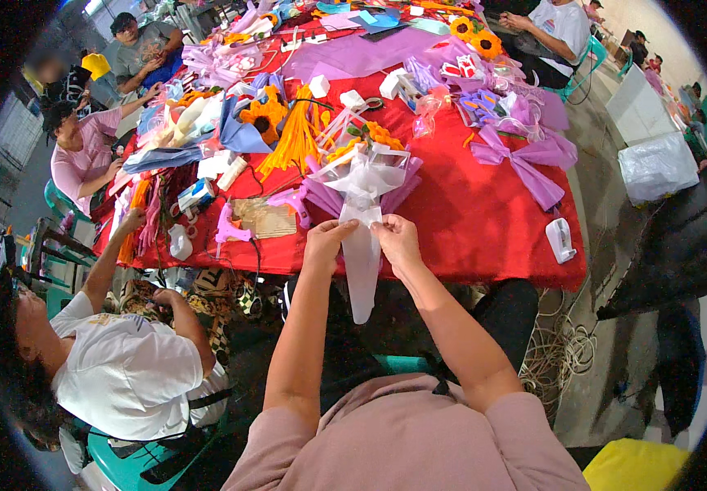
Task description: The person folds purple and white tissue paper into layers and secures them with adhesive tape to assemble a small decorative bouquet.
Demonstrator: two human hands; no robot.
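Observation:
In front of me a small bouquet with orange flowers (383, 136) lies on the red-covered table, wrapped in translucent white and purple sheets. Around its stem end runs a white translucent wrapping strip (361, 278), whose long tail hangs past the table's front edge. My left hand (330, 242) pinches the left side of this strip. On the opposite side my right hand (397, 240) has its fingers closed on the same strip. The stems under the wrap are hidden.
Left of the bouquet lie pink glue guns (232, 227), a cardboard piece (265, 218) and orange pipe cleaners (288, 141). A purple-bowed bouquet (525, 159) and a white tape dispenser (560, 240) are at right. A co-worker in a white shirt (136, 364) sits close on my left.

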